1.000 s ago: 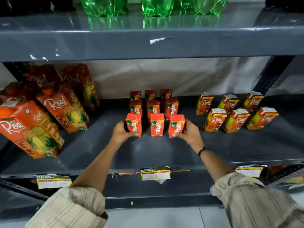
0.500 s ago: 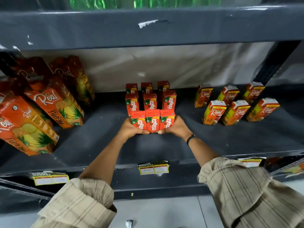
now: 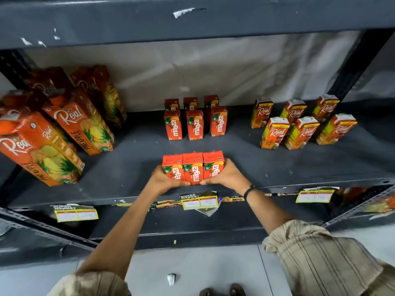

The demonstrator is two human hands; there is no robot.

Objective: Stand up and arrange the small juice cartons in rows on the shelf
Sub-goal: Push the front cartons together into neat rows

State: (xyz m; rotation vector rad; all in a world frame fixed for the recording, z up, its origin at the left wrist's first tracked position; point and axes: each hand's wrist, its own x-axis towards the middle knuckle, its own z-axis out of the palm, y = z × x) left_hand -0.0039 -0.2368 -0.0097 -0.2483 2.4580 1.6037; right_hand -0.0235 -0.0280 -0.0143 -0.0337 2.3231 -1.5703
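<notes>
Three small orange Maaza juice cartons (image 3: pixel 193 168), pressed side by side, are clamped between left hand (image 3: pixel 164 180) and right hand (image 3: pixel 227 177) above the dark grey metal shelf (image 3: pixel 132 167); pale tiled floor (image 3: pixel 192 268) below

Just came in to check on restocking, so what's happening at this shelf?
A person is pressing three small Maaza cartons together between the left hand and right hand, near the front edge of the grey shelf. Two more rows of three Maaza cartons stand behind. Small Real cartons stand to the right, large pineapple cartons to the left.
</notes>
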